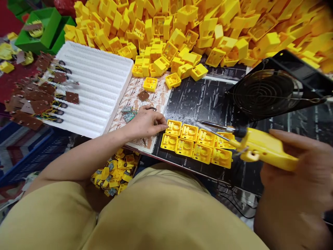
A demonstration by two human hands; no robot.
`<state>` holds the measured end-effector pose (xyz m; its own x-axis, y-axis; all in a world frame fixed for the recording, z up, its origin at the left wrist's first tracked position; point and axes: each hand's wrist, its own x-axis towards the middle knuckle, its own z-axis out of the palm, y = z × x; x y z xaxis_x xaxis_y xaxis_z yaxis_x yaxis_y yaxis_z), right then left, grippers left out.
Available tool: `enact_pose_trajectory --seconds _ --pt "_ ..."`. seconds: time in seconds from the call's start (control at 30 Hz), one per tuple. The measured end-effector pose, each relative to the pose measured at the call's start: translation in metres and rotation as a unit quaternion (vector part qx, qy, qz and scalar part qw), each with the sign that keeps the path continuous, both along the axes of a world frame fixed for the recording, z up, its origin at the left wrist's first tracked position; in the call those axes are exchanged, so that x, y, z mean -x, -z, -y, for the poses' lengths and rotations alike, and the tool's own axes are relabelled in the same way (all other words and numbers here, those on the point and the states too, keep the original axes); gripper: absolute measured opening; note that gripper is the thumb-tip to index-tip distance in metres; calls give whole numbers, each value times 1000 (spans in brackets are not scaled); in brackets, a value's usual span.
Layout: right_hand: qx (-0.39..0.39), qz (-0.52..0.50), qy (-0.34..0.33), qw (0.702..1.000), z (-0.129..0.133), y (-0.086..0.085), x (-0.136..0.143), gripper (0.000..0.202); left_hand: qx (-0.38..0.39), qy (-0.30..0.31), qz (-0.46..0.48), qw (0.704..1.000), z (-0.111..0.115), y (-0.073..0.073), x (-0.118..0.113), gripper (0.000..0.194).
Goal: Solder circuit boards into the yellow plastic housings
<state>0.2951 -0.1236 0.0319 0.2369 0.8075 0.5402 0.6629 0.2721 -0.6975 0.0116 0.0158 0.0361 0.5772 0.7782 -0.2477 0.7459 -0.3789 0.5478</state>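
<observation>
My right hand (296,173) grips a yellow soldering gun (267,147) at the right. Its metal tip (212,124) and thin guide tube (221,136) point left over two rows of open yellow plastic cases (184,147). My left hand (147,122) is at the left end of these rows, thumb and forefinger pinched together beside the upper-left case (173,127). Whatever is between those fingertips is too small to make out. Small metal pieces show inside the cases, which also have round perforated areas.
Yellow cases (166,52) are heaped along the back. A black fan (265,90) stands at the right. On the left, a white ribbed foam board (96,83) carries brown circuit boards (72,97) with wires. Green boards (128,114) lie behind my left wrist. A bin of yellow parts (114,177) sits below.
</observation>
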Motion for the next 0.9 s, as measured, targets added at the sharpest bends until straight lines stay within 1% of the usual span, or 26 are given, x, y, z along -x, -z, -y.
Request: enact_pose_trajectory --seconds 0.03,0.07,0.13,0.17,0.23,0.3,0.33,0.43,0.5,0.6,0.9 --pt "-12 -28 4 1000 -1 0 4 32 9 6 -12 1000 -2 -3 -1 9" --pt "-17 -54 -4 998 -1 0 7 30 14 15 -26 999 -4 -6 -3 9" --pt "-19 -75 -54 996 0 -1 9 42 18 40 -65 997 -7 -12 -8 9" --pt "-18 -57 -88 994 0 -2 7 47 19 53 -86 995 -9 -14 -10 9" --pt "-11 15 -131 991 0 -4 3 50 15 69 -125 990 -11 -18 -15 10" --pt "-3 94 -174 980 -2 -7 1 47 5 81 -152 985 -12 -21 -20 11" --pt "-6 118 -200 973 -4 -9 1 45 2 86 -162 983 -13 -22 -21 11" --pt "-56 149 -271 950 -14 -13 7 34 0 103 -183 978 -14 -23 -25 12" --pt "-72 162 -285 942 -21 -16 12 25 0 118 -190 975 -15 -24 -28 12" --pt "-71 186 -298 934 -30 -20 17 14 2 136 -200 970 -17 -23 -30 12" --pt "-72 213 -344 912 -38 -25 19 17 5 146 -211 967 -21 -25 -33 13"
